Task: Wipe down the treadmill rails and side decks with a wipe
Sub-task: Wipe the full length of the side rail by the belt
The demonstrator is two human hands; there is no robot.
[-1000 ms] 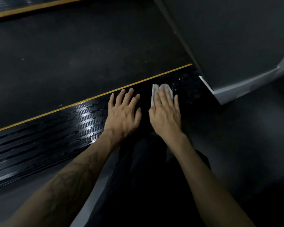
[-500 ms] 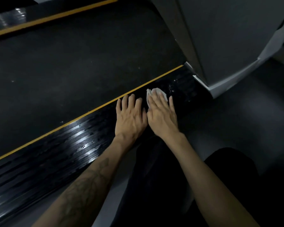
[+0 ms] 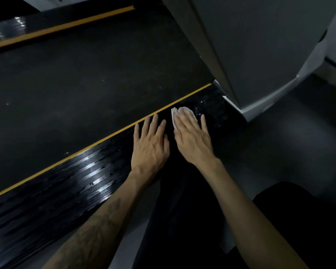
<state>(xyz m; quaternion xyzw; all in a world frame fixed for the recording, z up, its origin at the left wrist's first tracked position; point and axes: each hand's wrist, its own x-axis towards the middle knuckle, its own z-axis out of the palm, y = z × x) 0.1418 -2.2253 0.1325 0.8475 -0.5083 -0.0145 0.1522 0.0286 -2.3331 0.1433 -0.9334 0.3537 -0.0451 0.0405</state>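
On the near side deck, beside the yellow stripe, the wipe is pressed flat under the straight-fingered right hand for full contact, while the left hand is laid flat, empty, probably as a brace.

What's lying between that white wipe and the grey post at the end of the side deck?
In the head view, only bare side deck, black, ribbed and speckled with wet droplets, lies between the wipe under the right hand and the grey post.

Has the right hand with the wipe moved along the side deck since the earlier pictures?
Yes. The right hand pushed the wipe along the side deck, nearer the grey base.
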